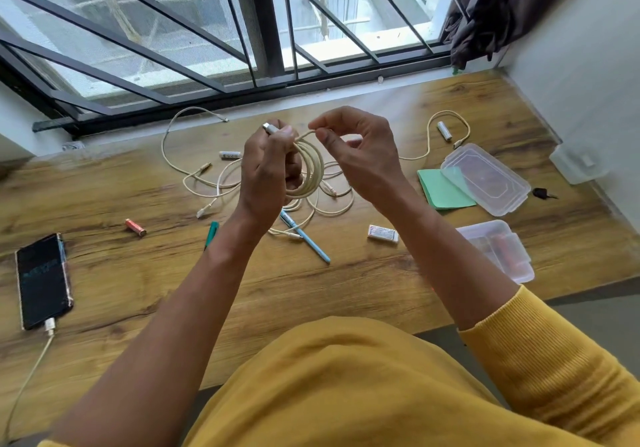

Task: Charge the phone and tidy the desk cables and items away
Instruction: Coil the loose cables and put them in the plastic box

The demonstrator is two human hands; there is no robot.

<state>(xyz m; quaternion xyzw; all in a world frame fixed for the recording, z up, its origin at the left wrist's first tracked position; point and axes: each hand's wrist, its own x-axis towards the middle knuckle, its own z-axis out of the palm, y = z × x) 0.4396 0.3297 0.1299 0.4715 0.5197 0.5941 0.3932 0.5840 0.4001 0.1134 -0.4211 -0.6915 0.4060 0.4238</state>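
My left hand (pixel 266 169) grips a coiled cream cable (pixel 311 166) held above the desk, its silver plug sticking up past the thumb. My right hand (pixel 360 156) pinches the cable's loose strand at the top of the coil. Beneath the hands lies a tangle of more cream cables (pixel 214 176) spread on the wooden desk (pixel 311 291). At the left, a black phone (pixel 43 280) lies flat with a white charging cable (pixel 34 363) plugged into its near end.
Batteries lie scattered: a red one (pixel 135 227) and white ones (pixel 230 154) (pixel 444 130). A blue pen (pixel 304 237), a teal pen (pixel 211 233), an eraser (pixel 383 233), green paper (pixel 443 190), a clear lid (pixel 485 178) and a clear box (pixel 498 249) sit around. A barred window runs behind.
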